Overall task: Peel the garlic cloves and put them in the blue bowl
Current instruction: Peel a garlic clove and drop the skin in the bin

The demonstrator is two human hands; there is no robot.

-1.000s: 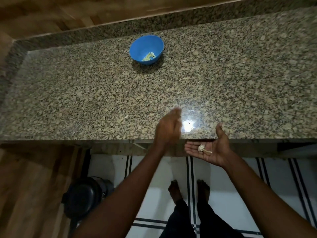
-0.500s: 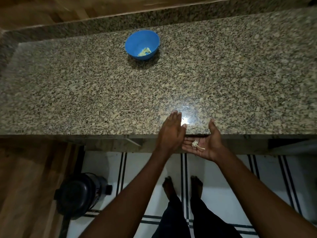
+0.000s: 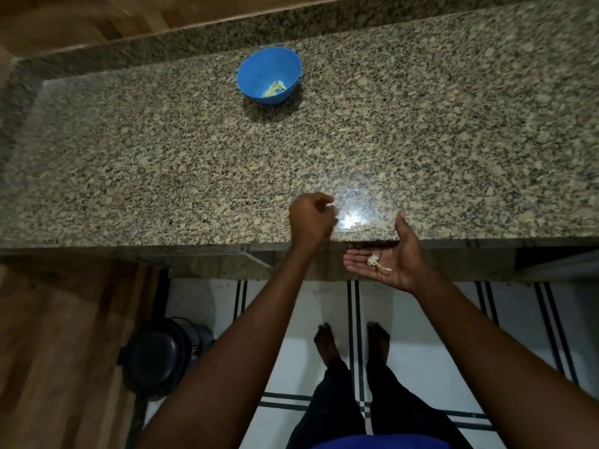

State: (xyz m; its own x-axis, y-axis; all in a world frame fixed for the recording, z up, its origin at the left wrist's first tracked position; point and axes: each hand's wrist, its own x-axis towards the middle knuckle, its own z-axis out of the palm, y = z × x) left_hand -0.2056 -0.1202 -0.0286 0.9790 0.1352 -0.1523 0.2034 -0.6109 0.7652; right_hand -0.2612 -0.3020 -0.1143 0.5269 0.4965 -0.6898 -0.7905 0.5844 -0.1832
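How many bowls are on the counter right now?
1. The blue bowl sits on the far side of the granite counter, with pale garlic pieces in its bottom. No other bowl shows in this view.

— What carries everything here?
— A speckled granite tabletop point(image 3: 162, 163), glossy, with a light glare near its front edge.
— What sits on it?
— A blue bowl point(image 3: 269, 76) toward twelve o'clock, pale peeled garlic point(image 3: 275, 89) inside. Thin bits of garlic skin point(image 3: 372, 227) lie at the front edge, about six o'clock.

Bare arms, dark trousers point(image 3: 363, 413), possibly blue top point(image 3: 379, 443).
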